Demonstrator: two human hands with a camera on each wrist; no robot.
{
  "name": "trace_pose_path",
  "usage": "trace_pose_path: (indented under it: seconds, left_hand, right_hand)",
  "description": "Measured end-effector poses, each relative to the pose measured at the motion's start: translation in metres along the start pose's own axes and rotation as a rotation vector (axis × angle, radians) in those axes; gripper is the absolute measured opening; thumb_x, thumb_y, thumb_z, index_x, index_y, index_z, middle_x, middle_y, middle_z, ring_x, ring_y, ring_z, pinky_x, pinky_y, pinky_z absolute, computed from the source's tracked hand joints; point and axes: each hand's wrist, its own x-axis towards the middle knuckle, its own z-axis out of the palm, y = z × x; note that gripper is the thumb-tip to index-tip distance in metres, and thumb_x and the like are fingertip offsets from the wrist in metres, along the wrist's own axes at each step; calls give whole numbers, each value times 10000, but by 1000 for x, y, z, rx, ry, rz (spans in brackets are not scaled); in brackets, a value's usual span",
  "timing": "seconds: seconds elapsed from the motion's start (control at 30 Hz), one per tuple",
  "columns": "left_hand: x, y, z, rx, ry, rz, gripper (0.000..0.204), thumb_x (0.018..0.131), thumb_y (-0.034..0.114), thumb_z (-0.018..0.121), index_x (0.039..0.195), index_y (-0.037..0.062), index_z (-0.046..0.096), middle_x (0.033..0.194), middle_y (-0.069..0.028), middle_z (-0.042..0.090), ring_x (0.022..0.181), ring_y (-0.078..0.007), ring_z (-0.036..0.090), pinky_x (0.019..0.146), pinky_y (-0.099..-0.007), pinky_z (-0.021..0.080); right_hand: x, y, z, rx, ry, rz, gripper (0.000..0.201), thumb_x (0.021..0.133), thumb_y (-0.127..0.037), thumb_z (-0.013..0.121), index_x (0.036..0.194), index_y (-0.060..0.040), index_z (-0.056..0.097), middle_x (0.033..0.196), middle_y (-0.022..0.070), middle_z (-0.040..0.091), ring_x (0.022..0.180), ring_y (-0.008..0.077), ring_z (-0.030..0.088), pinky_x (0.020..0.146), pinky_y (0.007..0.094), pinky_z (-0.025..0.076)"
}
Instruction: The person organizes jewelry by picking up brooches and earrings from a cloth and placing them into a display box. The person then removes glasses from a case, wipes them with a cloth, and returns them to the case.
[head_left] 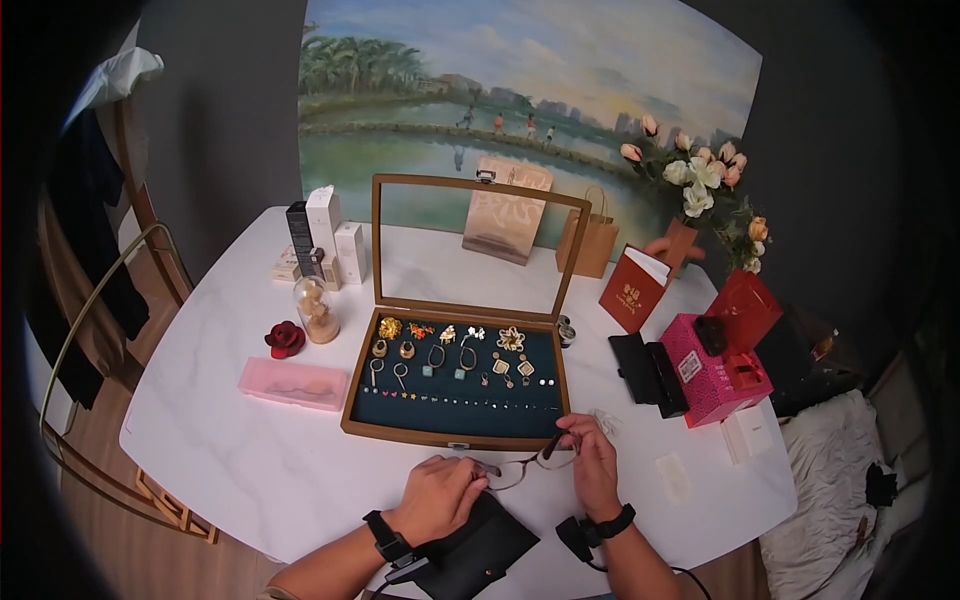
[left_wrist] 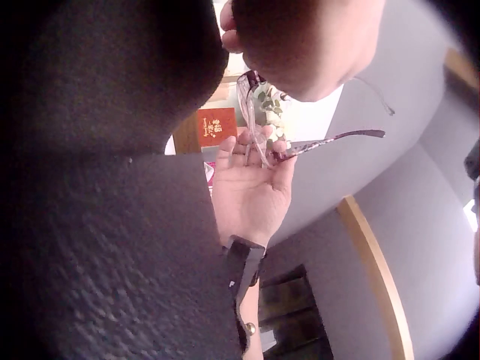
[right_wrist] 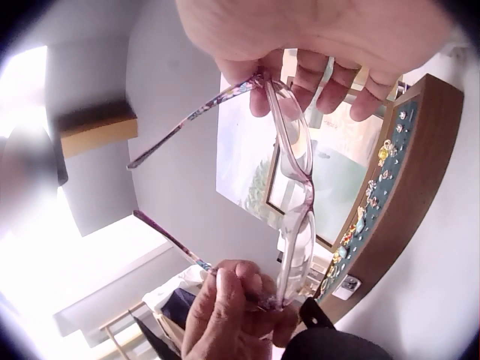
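Observation:
Both hands hold a pair of eyeglasses point(right_wrist: 310, 193) with clear lenses and patterned, dark-tipped temples, spread open. My left hand point(head_left: 438, 497) pinches one end of the frame near the hinge, thumb against curled fingers. At the opposite hinge, my right hand point(head_left: 592, 468) grips the frame between thumb and fingers, palm facing the left wrist view. A black leather-like case point(head_left: 490, 550) lies under and beside the left hand at the table's near edge. Just beyond the hands stands a wooden jewelry box point(head_left: 450, 437), its glass lid raised, with brooches, earrings and studs on dark fabric.
At left are a pink case point(head_left: 292, 384), a dark red flower point(head_left: 285, 338), a glass dome point(head_left: 317, 310) and several cosmetic boxes point(head_left: 323, 215). To the right stand a pink box point(head_left: 700, 385), a black case point(head_left: 650, 375), a red card point(head_left: 633, 290) and flowers point(head_left: 695, 185).

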Motion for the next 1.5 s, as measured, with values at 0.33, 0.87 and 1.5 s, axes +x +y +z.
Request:
trace_pose_path:
  seconds: [0.33, 0.87, 1.5]
  left_hand:
    - [8, 7, -9, -19, 5, 129, 186, 890, 177, 686, 781, 43, 617, 874, -109, 586, 807, -324, 570, 748, -446, 445]
    - [2, -8, 1, -713, 94, -334, 161, 877, 43, 776, 809, 53, 630, 1111, -105, 602, 1063, -234, 636, 921, -379, 513]
    - [5, -3, -10, -559, -63, -246, 59, 937, 52, 686, 892, 17, 674, 1148, -101, 617, 1049, -221, 621, 924, -340, 479]
  right_hand:
    - [-7, -3, 8, 258, -200, 160, 160, 1028, -158, 600, 927, -45, 651, 1172, 66, 554, 1205, 207, 513, 1097, 379, 368]
    - [-4, -5, 4, 208, -277, 309, 115, 930, -112, 721, 861, -43, 661, 1193, 62, 542, 1090, 139, 522, 938, 278, 447]
    - [-6, -19, 21, -473, -458, -70, 128, 914, -129, 778, 986, -23, 770, 1141, 90, 583, 1026, 226, 555, 876, 341, 475]
